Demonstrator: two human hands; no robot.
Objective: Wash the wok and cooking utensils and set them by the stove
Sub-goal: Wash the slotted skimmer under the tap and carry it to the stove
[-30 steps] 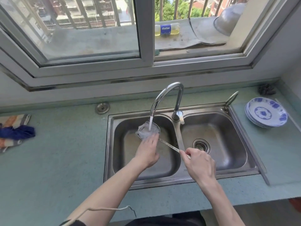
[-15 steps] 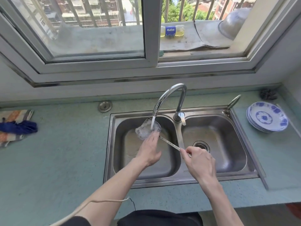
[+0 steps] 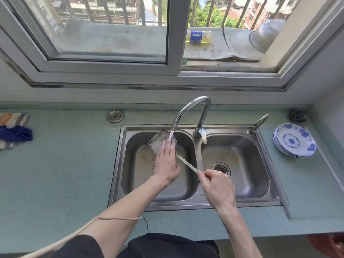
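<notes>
Head view, from the left: a striped cloth with a dark blue rag (image 3: 13, 132) lies on the pale green speckled counter (image 3: 61, 164), well apart from the stainless double-basin sink (image 3: 198, 205). Over the left basin, the flat steel spatula (image 3: 158, 141) sits under the thin stream from the curved chrome tap (image 3: 191, 108). The left hand (image 3: 166, 161) lies on its blade with fingers straight and together, rubbing or pressing the wet metal. The right hand (image 3: 217, 185) pinches the end of the thin handle, fingers curled round it, above the divider between the basins.

The spatula's long axis runs diagonally: blade up and to the left, away from the person, under the water; handle down and to the right, toward the person.

The step in hand looks like rinsing one utensil; no wok or stove is in view, so the task seems well short of done. The next move probably calls for turning the blade over to rinse the other face, keeping a firm hold since wet steel may slip. Far right, a stack of blue-and-white patterned plates (image 3: 295, 140) rests on the counter.
</notes>
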